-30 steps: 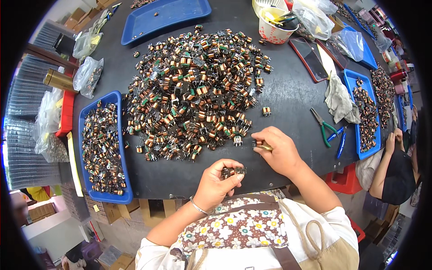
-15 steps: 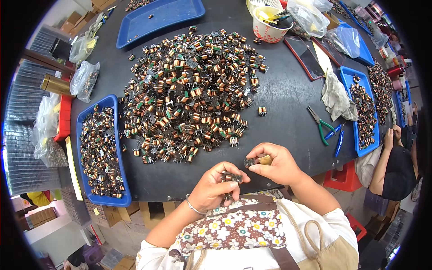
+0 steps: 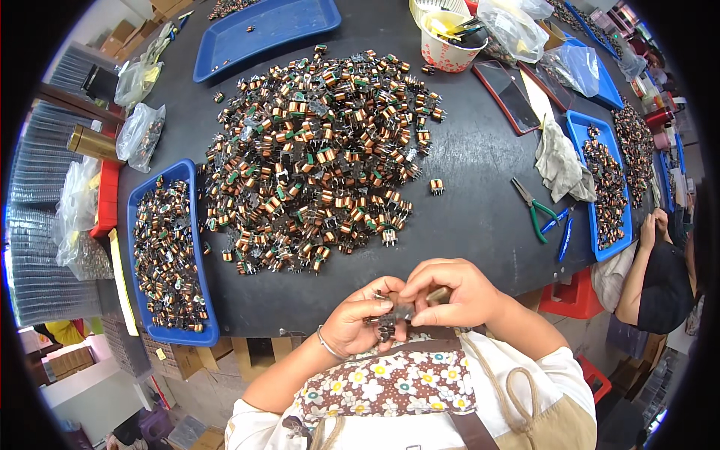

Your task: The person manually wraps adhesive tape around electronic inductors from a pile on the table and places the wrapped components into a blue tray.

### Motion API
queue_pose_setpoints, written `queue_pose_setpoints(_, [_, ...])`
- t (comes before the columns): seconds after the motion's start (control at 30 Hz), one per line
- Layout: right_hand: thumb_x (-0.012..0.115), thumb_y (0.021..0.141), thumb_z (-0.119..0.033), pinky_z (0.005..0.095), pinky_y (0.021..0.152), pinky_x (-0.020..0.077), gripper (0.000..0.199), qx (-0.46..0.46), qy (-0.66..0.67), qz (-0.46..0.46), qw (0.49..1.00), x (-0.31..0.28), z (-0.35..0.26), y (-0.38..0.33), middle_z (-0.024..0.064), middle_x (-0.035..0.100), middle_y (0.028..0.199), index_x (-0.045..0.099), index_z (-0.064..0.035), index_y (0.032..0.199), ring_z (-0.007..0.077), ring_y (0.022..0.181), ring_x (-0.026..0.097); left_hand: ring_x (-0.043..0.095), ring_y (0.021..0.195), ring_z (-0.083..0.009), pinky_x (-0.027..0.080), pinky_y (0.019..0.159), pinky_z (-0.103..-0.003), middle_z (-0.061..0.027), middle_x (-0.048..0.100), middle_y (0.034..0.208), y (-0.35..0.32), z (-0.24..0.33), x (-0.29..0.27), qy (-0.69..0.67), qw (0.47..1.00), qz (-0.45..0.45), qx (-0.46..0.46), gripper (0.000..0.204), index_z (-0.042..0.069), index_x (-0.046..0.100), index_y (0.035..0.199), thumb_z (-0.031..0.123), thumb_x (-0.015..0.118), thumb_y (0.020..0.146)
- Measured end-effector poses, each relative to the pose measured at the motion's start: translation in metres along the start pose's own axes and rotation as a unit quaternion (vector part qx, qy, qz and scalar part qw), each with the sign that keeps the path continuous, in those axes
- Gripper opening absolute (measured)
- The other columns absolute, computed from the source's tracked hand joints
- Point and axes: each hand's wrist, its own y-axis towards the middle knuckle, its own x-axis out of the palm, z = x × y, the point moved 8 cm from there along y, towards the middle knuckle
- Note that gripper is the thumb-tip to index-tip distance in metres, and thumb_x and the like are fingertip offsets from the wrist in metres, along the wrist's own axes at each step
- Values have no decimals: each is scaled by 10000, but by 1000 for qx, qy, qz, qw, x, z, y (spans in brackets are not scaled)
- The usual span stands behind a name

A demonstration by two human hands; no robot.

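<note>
Small wire-wound coils (image 3: 385, 325), dark with metal pins, are gripped in my left hand (image 3: 352, 319) above the table's front edge. My right hand (image 3: 461, 296) is closed and meets the left one, its thumb and forefinger at the coils. Between its fingers shows a small brass-coloured piece (image 3: 439, 295); its kind is not clear. The spot where the fingertips meet is partly blurred. Beyond both hands lies a large heap of copper-wound coils (image 3: 315, 157), and one single coil (image 3: 437, 187) rests apart to its right.
A blue tray of coils (image 3: 211, 300) stands at the left, another blue tray (image 3: 598, 244) at the right. Green-handled pliers (image 3: 534, 212), blue pens (image 3: 565, 240), a grey cloth (image 3: 559, 161) and a red-edged phone (image 3: 506, 96) lie right. A co-worker's hands (image 3: 655, 225) show far right.
My right hand has moved left and slightly down, closing the gap to my left hand. Its fingers now touch the coils held there.
</note>
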Motion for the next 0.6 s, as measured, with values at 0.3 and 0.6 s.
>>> queue_pose_setpoints(0.3, [699, 743, -50, 252, 620, 465, 125, 6, -179, 175, 968, -50, -7, 14, 72, 596, 811, 642, -12, 848, 123, 711, 579, 638, 738, -236, 491, 475, -294, -165, 586, 1011, -1, 8, -5, 38, 998, 14, 40, 189, 34, 503, 1061, 107, 528, 888])
queue_pose_setpoints(0.6, [771, 678, -81, 284, 688, 521, 280, -37, -220, 28, 974, 7, -17, 3, 101, 565, 990, 642, -18, 917, 188, 796, 615, 628, 807, -181, 496, 531, -259, -123, 604, 1018, 1, 16, -7, 41, 995, 66, 69, 201, 54, 496, 1089, 133, 533, 908])
